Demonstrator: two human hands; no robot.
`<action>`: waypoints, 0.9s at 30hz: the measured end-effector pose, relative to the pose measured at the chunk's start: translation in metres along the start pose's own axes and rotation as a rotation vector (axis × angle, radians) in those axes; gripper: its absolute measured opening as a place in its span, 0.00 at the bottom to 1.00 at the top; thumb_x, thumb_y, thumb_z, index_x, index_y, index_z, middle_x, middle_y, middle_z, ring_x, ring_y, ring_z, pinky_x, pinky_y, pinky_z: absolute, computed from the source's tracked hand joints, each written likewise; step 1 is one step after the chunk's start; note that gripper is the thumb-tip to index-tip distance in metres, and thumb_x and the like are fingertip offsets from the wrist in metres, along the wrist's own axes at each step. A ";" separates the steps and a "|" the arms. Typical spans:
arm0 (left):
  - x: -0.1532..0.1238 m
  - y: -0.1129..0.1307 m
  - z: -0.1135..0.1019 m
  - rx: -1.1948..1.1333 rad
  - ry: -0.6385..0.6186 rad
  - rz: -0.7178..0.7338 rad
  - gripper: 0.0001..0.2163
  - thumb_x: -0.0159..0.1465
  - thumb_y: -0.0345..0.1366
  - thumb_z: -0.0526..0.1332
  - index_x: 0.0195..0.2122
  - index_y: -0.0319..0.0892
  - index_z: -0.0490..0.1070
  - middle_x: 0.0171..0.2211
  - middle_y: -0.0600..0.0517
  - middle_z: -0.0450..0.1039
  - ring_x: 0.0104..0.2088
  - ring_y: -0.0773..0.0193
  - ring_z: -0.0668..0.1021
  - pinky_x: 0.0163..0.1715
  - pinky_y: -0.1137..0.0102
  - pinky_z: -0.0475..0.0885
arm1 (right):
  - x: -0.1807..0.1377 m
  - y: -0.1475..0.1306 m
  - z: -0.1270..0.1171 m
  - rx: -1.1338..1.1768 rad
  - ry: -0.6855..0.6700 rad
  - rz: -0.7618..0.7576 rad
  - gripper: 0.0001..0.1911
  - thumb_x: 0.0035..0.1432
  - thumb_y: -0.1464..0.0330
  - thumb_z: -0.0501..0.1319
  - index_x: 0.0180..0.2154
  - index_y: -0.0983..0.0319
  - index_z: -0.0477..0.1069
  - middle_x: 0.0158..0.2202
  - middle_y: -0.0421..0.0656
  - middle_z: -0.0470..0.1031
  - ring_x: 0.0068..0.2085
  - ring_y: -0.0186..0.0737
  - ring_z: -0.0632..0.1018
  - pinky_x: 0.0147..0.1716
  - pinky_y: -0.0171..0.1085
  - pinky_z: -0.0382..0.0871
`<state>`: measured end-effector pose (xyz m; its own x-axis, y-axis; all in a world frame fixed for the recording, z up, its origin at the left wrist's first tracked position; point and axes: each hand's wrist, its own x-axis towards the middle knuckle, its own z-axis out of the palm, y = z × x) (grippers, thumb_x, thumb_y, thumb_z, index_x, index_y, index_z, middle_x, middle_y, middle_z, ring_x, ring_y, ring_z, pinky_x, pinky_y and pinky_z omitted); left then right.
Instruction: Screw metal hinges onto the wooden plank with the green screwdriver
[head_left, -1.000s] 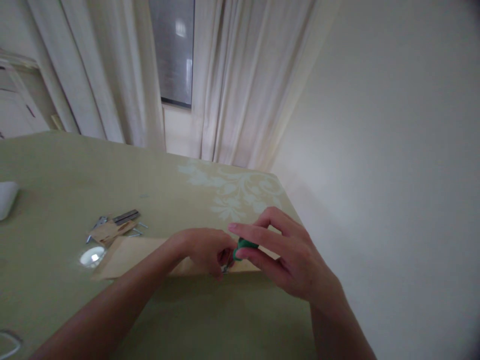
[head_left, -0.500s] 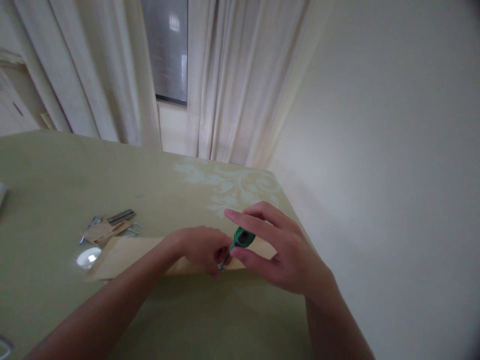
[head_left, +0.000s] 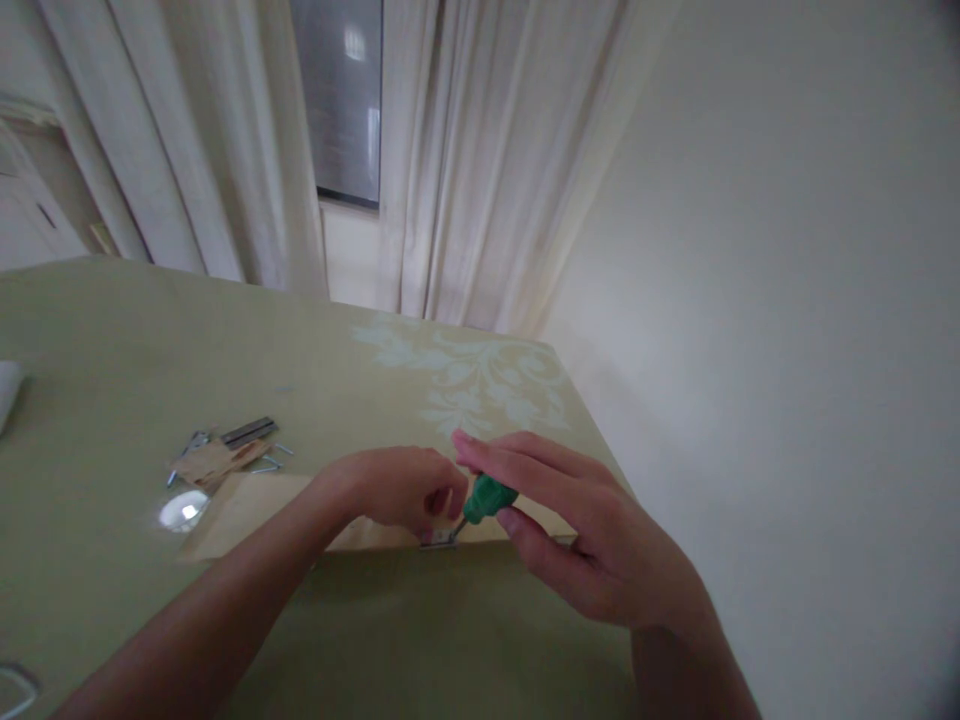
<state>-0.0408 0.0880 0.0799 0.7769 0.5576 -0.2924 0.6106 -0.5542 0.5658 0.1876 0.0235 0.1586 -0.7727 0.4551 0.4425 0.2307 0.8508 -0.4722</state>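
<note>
My right hand [head_left: 592, 530] pinches a green-handled screwdriver [head_left: 484, 498] between thumb and fingers, its tip angled down-left onto a small metal bracket [head_left: 439, 541] at the near edge of a pale wooden board [head_left: 255, 505]. My left hand [head_left: 401, 490] is curled with its fingertips pressed together at the bracket and the screwdriver's tip. The board lies flat on a table with a green cloth [head_left: 337, 390].
A heap of metal screws, brackets and small wooden pieces [head_left: 225, 455] lies at the board's far left end, beside a shiny round thing [head_left: 182, 511]. White curtains [head_left: 465, 160] and a window stand behind the table. A bare wall is on the right.
My right hand has rolled the screwdriver handle between its fingers and dropped slightly lower; the fingers now lie flatter over the handle. My left hand stays at the bracket.
</note>
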 end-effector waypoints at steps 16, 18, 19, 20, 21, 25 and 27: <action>0.004 -0.001 -0.002 -0.092 -0.035 -0.001 0.08 0.53 0.27 0.71 0.31 0.41 0.73 0.28 0.59 0.72 0.30 0.66 0.73 0.31 0.72 0.65 | 0.009 0.012 0.026 -0.630 0.392 -0.031 0.07 0.66 0.65 0.68 0.39 0.61 0.74 0.27 0.39 0.74 0.28 0.36 0.74 0.30 0.36 0.66; 0.004 -0.002 -0.002 -0.090 -0.031 0.040 0.09 0.54 0.27 0.71 0.33 0.42 0.73 0.29 0.59 0.73 0.32 0.66 0.74 0.32 0.72 0.66 | 0.008 0.007 0.023 -0.600 0.295 0.049 0.08 0.67 0.65 0.66 0.45 0.62 0.74 0.30 0.41 0.77 0.31 0.38 0.77 0.33 0.37 0.68; 0.005 -0.002 -0.002 -0.087 -0.033 0.048 0.10 0.53 0.27 0.70 0.34 0.43 0.74 0.30 0.59 0.74 0.32 0.65 0.74 0.32 0.72 0.66 | 0.007 0.003 0.020 -0.565 0.234 0.085 0.11 0.67 0.65 0.65 0.49 0.62 0.74 0.33 0.42 0.78 0.34 0.40 0.78 0.35 0.38 0.69; 0.005 -0.003 -0.003 -0.086 -0.040 0.045 0.10 0.53 0.27 0.70 0.35 0.43 0.74 0.30 0.58 0.74 0.32 0.65 0.75 0.31 0.72 0.66 | 0.006 -0.001 0.016 -0.516 0.179 0.112 0.16 0.67 0.65 0.63 0.54 0.62 0.73 0.37 0.44 0.79 0.37 0.42 0.79 0.37 0.39 0.70; 0.006 -0.003 -0.003 -0.084 -0.050 0.033 0.10 0.53 0.27 0.70 0.35 0.43 0.74 0.30 0.58 0.74 0.32 0.65 0.75 0.31 0.72 0.65 | 0.005 -0.005 0.010 -0.460 0.135 0.130 0.20 0.68 0.66 0.61 0.59 0.61 0.70 0.39 0.45 0.80 0.40 0.43 0.79 0.39 0.39 0.71; 0.009 -0.004 -0.006 -0.111 -0.090 0.008 0.12 0.53 0.29 0.71 0.38 0.43 0.75 0.32 0.58 0.74 0.31 0.66 0.74 0.30 0.73 0.65 | 0.009 -0.016 -0.014 -0.335 -0.060 0.191 0.16 0.70 0.67 0.58 0.57 0.59 0.70 0.42 0.43 0.80 0.39 0.39 0.78 0.38 0.37 0.69; 0.010 -0.006 -0.007 -0.132 -0.102 0.012 0.14 0.53 0.30 0.72 0.40 0.43 0.76 0.32 0.58 0.74 0.32 0.66 0.74 0.30 0.74 0.66 | 0.019 -0.018 -0.022 -0.433 -0.188 0.280 0.10 0.72 0.61 0.58 0.46 0.60 0.73 0.35 0.41 0.79 0.33 0.37 0.76 0.33 0.36 0.63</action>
<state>-0.0379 0.1009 0.0787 0.7994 0.4823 -0.3582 0.5813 -0.4703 0.6640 0.1815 0.0230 0.1925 -0.7301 0.6586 0.1820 0.6342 0.7523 -0.1782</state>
